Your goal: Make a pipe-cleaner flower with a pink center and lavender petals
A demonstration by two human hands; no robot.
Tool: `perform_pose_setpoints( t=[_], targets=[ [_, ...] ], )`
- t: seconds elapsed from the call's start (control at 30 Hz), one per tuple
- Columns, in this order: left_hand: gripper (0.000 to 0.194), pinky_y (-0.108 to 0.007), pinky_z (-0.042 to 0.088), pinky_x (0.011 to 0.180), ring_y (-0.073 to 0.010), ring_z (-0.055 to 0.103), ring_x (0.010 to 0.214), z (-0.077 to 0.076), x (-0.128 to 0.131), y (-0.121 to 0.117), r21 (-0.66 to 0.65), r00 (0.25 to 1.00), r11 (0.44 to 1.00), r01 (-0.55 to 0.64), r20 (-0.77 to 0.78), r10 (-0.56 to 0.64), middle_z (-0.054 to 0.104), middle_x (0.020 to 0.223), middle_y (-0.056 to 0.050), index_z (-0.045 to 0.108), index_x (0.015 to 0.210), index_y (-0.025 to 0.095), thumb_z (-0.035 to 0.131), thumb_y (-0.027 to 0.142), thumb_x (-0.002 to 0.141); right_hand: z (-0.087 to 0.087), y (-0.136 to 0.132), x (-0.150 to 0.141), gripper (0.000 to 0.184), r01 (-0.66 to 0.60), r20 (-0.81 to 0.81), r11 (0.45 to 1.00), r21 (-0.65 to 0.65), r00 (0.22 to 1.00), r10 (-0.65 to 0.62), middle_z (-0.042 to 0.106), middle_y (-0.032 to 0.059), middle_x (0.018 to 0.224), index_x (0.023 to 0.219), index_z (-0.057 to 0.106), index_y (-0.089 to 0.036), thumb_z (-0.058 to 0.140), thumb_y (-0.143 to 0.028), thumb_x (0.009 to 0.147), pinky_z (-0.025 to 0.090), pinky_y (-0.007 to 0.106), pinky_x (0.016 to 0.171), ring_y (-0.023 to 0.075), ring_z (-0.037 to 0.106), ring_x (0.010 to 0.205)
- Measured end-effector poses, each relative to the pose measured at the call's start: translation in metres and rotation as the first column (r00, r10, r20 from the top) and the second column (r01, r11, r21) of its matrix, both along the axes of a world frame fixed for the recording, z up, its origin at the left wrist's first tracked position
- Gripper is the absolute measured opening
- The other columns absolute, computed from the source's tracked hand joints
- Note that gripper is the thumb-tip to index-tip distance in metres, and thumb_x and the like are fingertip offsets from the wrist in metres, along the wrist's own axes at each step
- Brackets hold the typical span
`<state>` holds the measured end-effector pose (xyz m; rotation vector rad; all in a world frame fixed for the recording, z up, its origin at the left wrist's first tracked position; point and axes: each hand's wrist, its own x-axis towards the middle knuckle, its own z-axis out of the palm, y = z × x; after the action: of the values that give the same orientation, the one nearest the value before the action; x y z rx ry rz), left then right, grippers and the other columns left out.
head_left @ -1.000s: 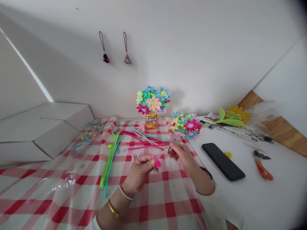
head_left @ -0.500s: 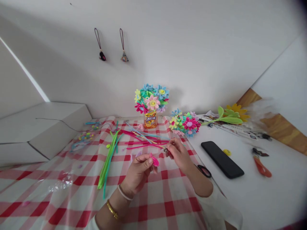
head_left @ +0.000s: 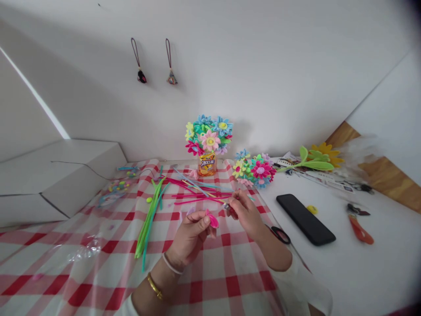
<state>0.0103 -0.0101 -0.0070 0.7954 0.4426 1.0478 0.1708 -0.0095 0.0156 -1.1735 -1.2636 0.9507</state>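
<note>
My left hand (head_left: pixel 194 232) is closed, pinching a bright pink fuzzy loop (head_left: pixel 213 220), which looks like bent pipe cleaner, between thumb and fingers. To its right, my right hand (head_left: pixel 245 210) is curled round a small object with a shiny metal end (head_left: pixel 226 206); its kind is mostly hidden by the fingers. The two hands are apart, above the checked cloth. Behind them lie loose magenta pipe cleaners (head_left: pixel 194 201), with blue and yellow ones among them. Green pipe cleaners (head_left: pixel 146 228) lie in a bundle to the left.
An orange-labelled cup (head_left: pixel 207 165) holds fuzzy flowers (head_left: pixel 210 140) by the wall. More flowers (head_left: pixel 261 170) lie to its right. Black scissors handles (head_left: pixel 280 235) sit beside my right forearm. Further right are a black phone (head_left: pixel 305 219) and orange-handled pliers (head_left: pixel 360 229). A white box (head_left: pixel 79 180) stands left.
Both hands keep nearly the same pose and hold the same things. The whole view has shifted very slightly.
</note>
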Motion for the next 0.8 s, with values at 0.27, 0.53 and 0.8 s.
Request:
perform_pose_setpoints(
  t=[0.27, 0.53, 0.8],
  targets=[
    [0.014, -0.022, 0.040, 0.049, -0.0098, 0.053, 0.049, -0.0024, 0.0001, 0.0014, 0.012, 1.000, 1.000, -0.016, 0.000, 0.016, 0.060, 0.055, 0.000, 0.067, 0.064, 0.013, 0.072, 0.026, 0.065, 0.0042, -0.0022, -0.0019, 0.015, 0.016, 0.003, 1.000, -0.009, 1.000, -0.016, 0.048, -0.0053, 0.056, 0.068, 0.042, -0.021, 0.048, -0.032, 0.076, 0.035, 0.022, 0.045, 0.0089, 0.045, 0.047],
    [0.012, -0.022, 0.040, 0.050, -0.0098, 0.053, 0.049, -0.0025, -0.0004, 0.0013, 0.027, 1.000, 1.000, -0.003, 0.005, 0.003, 0.060, 0.055, 0.000, 0.068, 0.065, 0.014, 0.071, 0.025, 0.067, 0.0039, -0.0019, -0.0016, 0.016, 0.016, 0.008, 1.000, -0.017, 1.000, -0.016, 0.048, -0.0056, 0.054, 0.066, 0.042, -0.021, 0.048, -0.031, 0.077, 0.034, 0.023, 0.045, 0.0086, 0.044, 0.046],
    [0.013, -0.022, 0.040, 0.050, -0.0096, 0.053, 0.049, -0.0021, -0.0004, 0.0009, 0.027, 1.000, 1.000, -0.014, 0.004, 0.014, 0.060, 0.055, 0.000, 0.067, 0.064, 0.013, 0.071, 0.026, 0.066, 0.0067, -0.0042, -0.0036, 0.016, 0.019, 0.025, 1.000, -0.019, 1.000, -0.018, 0.048, -0.0056, 0.054, 0.065, 0.042, -0.021, 0.048, -0.031, 0.077, 0.034, 0.023, 0.045, 0.0094, 0.046, 0.046]
  ],
)
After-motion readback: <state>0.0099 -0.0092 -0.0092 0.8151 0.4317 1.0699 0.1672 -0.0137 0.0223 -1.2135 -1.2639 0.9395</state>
